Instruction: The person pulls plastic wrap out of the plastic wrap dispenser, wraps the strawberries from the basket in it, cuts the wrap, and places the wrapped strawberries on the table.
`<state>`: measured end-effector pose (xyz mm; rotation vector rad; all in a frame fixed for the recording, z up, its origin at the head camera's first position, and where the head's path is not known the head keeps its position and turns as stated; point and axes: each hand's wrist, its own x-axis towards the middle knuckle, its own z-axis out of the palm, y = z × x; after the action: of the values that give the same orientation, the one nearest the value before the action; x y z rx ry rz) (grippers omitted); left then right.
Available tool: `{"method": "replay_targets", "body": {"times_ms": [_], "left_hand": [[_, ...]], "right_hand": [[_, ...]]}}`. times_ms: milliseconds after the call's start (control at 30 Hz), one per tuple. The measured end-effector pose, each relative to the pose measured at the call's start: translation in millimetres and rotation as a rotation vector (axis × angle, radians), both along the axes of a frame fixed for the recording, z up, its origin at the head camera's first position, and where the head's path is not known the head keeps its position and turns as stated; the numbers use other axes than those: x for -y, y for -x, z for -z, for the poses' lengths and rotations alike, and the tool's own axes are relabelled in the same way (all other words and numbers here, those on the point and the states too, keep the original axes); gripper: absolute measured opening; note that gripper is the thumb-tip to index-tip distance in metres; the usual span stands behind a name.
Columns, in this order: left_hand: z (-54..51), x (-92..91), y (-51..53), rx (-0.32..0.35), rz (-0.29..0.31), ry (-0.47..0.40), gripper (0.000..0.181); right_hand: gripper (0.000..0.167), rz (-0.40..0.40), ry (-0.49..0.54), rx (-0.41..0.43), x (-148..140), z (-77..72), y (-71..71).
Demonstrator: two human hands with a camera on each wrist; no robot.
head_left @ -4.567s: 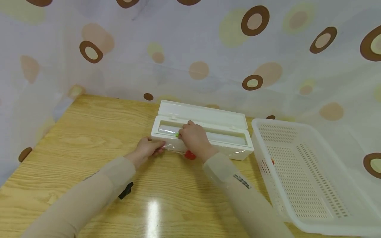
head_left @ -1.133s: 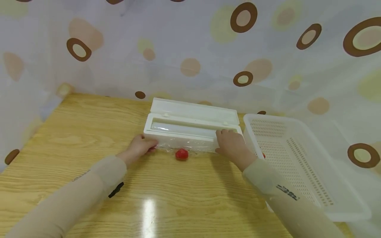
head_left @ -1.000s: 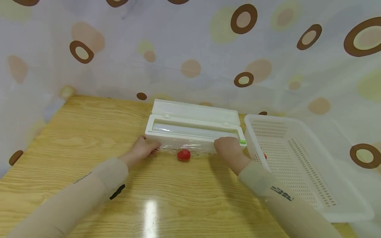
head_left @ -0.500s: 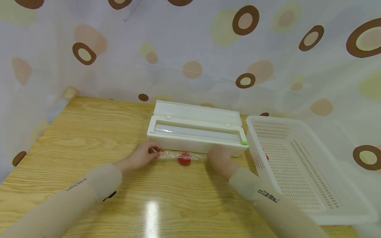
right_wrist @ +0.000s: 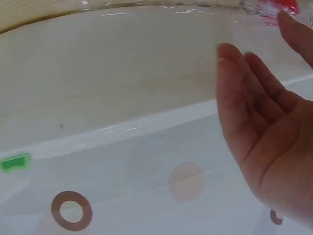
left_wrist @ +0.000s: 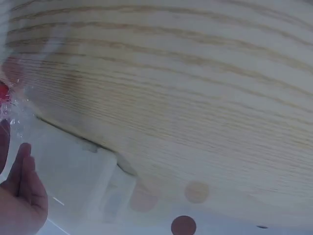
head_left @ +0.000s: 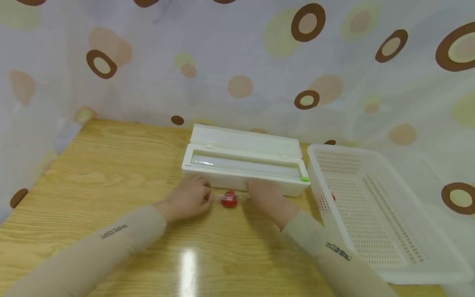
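A small red object in clear film lies on the table before a long white box, whose lid stands open behind a white roll. Just left of the red object is my left hand, fingers loosely bent; in the left wrist view its thumb and fingers are apart, beside the crumpled film. My right hand is on the other side, against the box front in the head view. The right wrist view shows its fingers relaxed, thumb apart, nothing between them.
A white perforated basket stands at the right, with something small and red showing at its left wall. A green slider sits at the box's right end. The patterned curtain hangs behind the wooden table.
The film has come away from the box and is gathered around the red object. Both hands have moved inward toward it, and the green slider is uncovered at the box's right end.
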<state>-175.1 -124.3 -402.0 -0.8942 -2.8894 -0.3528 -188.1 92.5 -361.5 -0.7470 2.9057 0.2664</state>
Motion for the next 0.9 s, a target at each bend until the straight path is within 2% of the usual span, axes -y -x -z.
{"method": "replay_targets", "body": {"times_ms": [100,167,233,367,500,567,700,800,900], "left_hand": [[-1.5,-10.2,0.3,-0.035,0.004,-0.048,0.014],[0.7,-17.1,0.9,-0.011,0.013,-0.067,0.013],[2.8,-23.4,1.4,0.059,0.007,-0.113,0.011],[7.3,-31.0,3.5,0.199,-0.071,-0.188,0.013],[7.6,-32.4,3.0,0.282,-0.139,-0.250,0.014],[7.2,-32.0,2.1,0.327,-0.165,-0.312,0.013],[3.5,-30.7,2.6,0.509,-0.230,-0.567,0.011],[-0.4,-31.5,5.2,0.690,-0.302,-0.790,0.027],[-4.4,-35.2,7.7,0.874,-0.325,-1.020,0.042]], "right_hand": [[0.024,-0.112,0.059,-0.033,13,-0.1,-4.8],[0.020,-0.141,0.082,-0.047,17,5.9,-8.1],[0.015,-0.121,0.118,-0.046,19,12.2,-10.5],[0.017,-0.065,0.214,-0.023,19,23.3,-10.8],[0.017,-0.027,0.298,-0.003,19,29.8,-8.3],[0.017,-0.005,0.320,0.009,17,30.2,-6.6],[0.019,0.034,0.410,0.041,13,21.3,-5.3],[0.021,0.053,0.461,0.046,11,12.2,-5.6],[0.022,0.053,0.463,0.045,10,6.1,-6.9]]}}
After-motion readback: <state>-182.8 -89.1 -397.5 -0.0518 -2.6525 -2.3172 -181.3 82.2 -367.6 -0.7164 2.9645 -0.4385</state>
